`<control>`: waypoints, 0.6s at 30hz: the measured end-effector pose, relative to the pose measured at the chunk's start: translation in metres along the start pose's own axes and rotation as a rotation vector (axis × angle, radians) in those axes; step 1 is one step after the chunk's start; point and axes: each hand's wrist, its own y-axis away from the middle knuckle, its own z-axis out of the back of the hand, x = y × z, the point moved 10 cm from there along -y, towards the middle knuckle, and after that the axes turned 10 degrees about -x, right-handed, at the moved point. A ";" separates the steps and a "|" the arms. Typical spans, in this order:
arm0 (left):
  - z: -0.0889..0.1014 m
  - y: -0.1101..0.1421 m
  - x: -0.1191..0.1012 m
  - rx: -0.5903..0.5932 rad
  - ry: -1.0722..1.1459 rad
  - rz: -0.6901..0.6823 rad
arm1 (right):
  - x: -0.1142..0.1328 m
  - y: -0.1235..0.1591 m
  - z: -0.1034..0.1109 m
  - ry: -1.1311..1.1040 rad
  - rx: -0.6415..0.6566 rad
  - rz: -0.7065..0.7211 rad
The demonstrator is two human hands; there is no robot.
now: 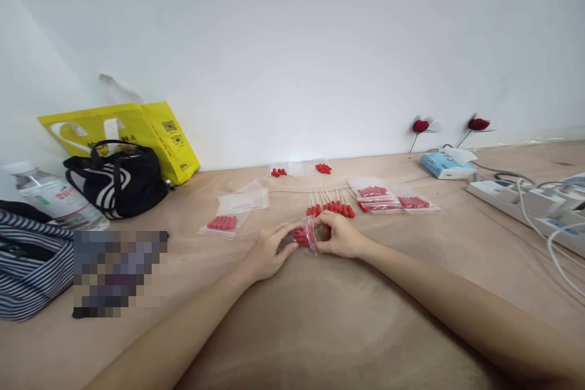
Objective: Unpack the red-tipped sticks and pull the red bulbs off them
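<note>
Both hands grip one clear zip bag (pixel 303 236) with red pieces inside, held low over the table. My left hand (pixel 273 251) is closed round the bag's left part, thumb in front. At its right edge, by the zip strip, my right hand (pixel 339 235) pinches the plastic between thumb and fingers. Just beyond lie several red-tipped sticks (pixel 336 207) with pale stems. To the right is a stack of filled zip bags (pixel 372 192), with another filled bag (pixel 414 202) beside it. On the left are a filled bag (pixel 222 222) and clear bags without red pieces (pixel 247 196).
Small red pieces (pixel 278 172) lie on plastic near the wall. At left stand a yellow bag (pixel 158 134), a black pouch (pixel 121 180), a bottle (pixel 55 198) and a striped bag (pixel 36 268). A tissue pack (pixel 445 164) and power strip (pixel 512 198) with cables are at right.
</note>
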 end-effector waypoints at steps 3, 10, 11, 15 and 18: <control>0.000 0.000 -0.002 0.001 0.002 -0.010 | -0.007 0.002 -0.012 -0.096 0.093 -0.112; -0.001 0.000 -0.002 0.011 0.012 -0.006 | 0.012 0.004 -0.018 -0.118 0.106 0.014; -0.001 0.000 0.000 0.016 0.016 -0.004 | 0.010 0.004 -0.017 -0.115 0.092 0.010; -0.002 0.002 0.006 0.024 0.009 0.026 | -0.003 0.004 -0.010 -0.227 0.067 -0.069; -0.002 0.002 0.008 0.034 -0.006 0.040 | -0.016 0.004 -0.002 -0.421 0.058 -0.185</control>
